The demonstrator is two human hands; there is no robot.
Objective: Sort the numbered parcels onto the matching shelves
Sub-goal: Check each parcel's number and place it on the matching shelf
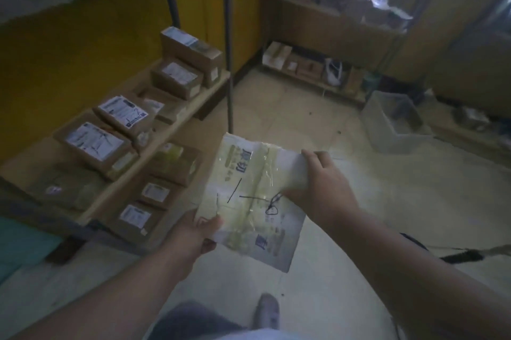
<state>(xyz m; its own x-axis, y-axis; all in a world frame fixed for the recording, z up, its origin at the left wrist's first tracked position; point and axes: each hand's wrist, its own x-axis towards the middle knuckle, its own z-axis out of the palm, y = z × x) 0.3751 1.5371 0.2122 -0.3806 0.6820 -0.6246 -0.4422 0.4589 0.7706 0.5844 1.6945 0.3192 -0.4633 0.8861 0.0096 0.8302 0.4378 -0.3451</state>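
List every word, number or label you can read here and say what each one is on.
None can be read with certainty.
White flat plastic parcel, held in both hands: blue printed characters and black marker scrawl, blurred.
Brown cardboard boxes on the wooden shelf: white labels, print too small.

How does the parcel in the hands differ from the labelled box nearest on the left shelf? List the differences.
The parcel is a flat, pale, crinkled plastic bag; the box is rigid brown cardboard. The left hand and right hand grip the parcel above the floor; the box rests on the shelf. Both carry handwritten pen strokes.
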